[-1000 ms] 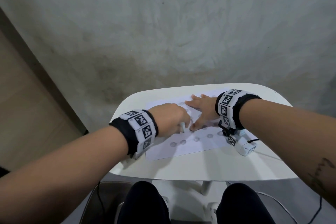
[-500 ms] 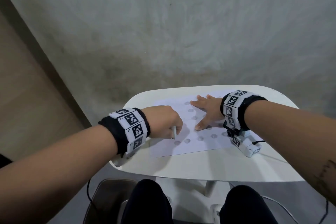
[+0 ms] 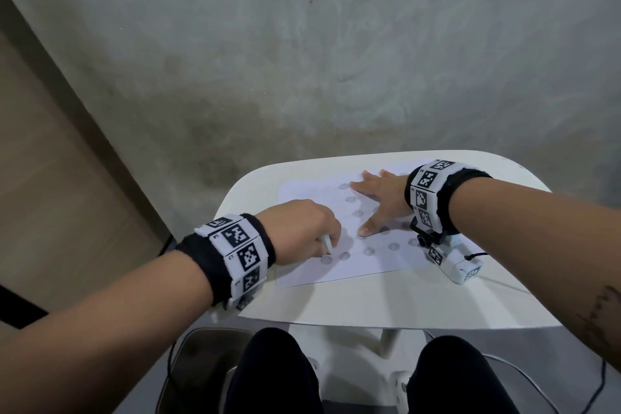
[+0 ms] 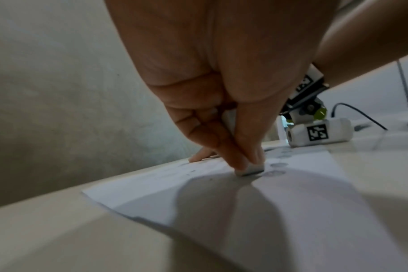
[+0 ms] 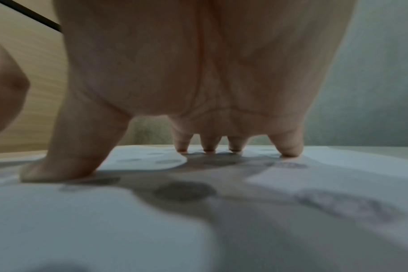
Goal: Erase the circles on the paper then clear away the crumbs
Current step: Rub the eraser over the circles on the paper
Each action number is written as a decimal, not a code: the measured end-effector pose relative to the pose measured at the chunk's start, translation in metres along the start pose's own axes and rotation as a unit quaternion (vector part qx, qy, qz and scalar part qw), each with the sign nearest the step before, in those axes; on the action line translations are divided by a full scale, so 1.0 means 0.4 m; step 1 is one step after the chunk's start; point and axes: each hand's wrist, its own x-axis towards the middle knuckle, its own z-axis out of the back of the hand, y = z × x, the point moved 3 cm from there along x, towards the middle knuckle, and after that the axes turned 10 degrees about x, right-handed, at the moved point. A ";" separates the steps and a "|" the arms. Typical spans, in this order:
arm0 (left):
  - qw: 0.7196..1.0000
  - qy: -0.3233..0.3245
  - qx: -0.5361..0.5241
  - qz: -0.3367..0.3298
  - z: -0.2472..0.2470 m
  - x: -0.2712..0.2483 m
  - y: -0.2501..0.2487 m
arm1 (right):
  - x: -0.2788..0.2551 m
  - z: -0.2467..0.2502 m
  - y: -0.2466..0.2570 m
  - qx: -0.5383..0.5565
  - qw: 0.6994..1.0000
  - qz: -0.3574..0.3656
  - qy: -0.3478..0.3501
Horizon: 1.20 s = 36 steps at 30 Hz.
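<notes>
I am pinching a small white block eraser (image 4: 249, 170) in my left hand (image 3: 302, 232), thumb on one flat side and fingertips (image 4: 239, 162) on the other, gripping low so the block is not flexing while its bottom edge is pressing into the white sheet of paper (image 3: 353, 270). The eraser is sitting near the paper's left front corner, touching the leftmost shaded grey pencil circle (image 3: 325, 259) of the front row — I judge that this is the circle I am rubbing out now. A few dark crumbs (image 4: 191, 172) are lying on the paper just left of the eraser, so the clearing step is still ahead of me.

Further right on the paper, the other grey circles (image 3: 369, 250) are running in rows, most of them unerased as far as I can tell. My right hand (image 3: 383, 198) is spreading flat over the paper's right half, thumb and four fingertips (image 5: 289, 152) pressing down and holding nothing — it is pinning the sheet so the rubbing is not dragging or creasing it. The paper is lying on a rounded white table (image 3: 369, 306), and just off its right front corner my wrist's white camera housing (image 3: 460, 270) is resting.
</notes>
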 end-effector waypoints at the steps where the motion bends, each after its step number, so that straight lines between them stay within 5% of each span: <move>1: 1.000 0.018 0.004 -0.001 -0.001 -0.006 0.005 | 0.003 -0.001 -0.001 -0.004 1.000 0.001 -0.003; 4: 0.998 0.061 0.033 -0.007 0.012 -0.002 0.004 | 0.013 -0.005 -0.007 -0.011 1.000 0.000 -0.011; 8: 1.000 -0.005 0.017 -0.010 0.014 0.012 -0.019 | 0.015 -0.006 -0.007 -0.003 1.000 0.000 -0.008; 14: 0.999 0.045 0.026 -0.014 0.010 -0.002 -0.006 | 0.021 -0.003 -0.010 0.005 1.000 -0.001 -0.001; 18: 1.000 -0.010 0.007 -0.012 0.007 -0.002 -0.020 | 0.017 0.000 -0.009 0.005 1.000 -0.002 0.005; 23: 0.999 0.032 0.026 -0.006 0.005 -0.010 -0.010 | 0.013 -0.002 -0.001 -0.010 1.000 -0.002 0.009; 27: 1.000 -0.018 0.013 -0.005 -0.001 -0.004 -0.027 | 0.012 -0.003 0.001 -0.015 1.000 -0.004 0.010; 32: 0.998 0.048 0.029 -0.015 0.001 -0.014 -0.015 | 0.016 -0.006 -0.002 -0.013 1.000 -0.004 0.001; 36: 1.000 -0.001 0.028 -0.014 0.004 -0.005 -0.029 | 0.004 -0.005 0.001 -0.012 1.000 -0.001 -0.003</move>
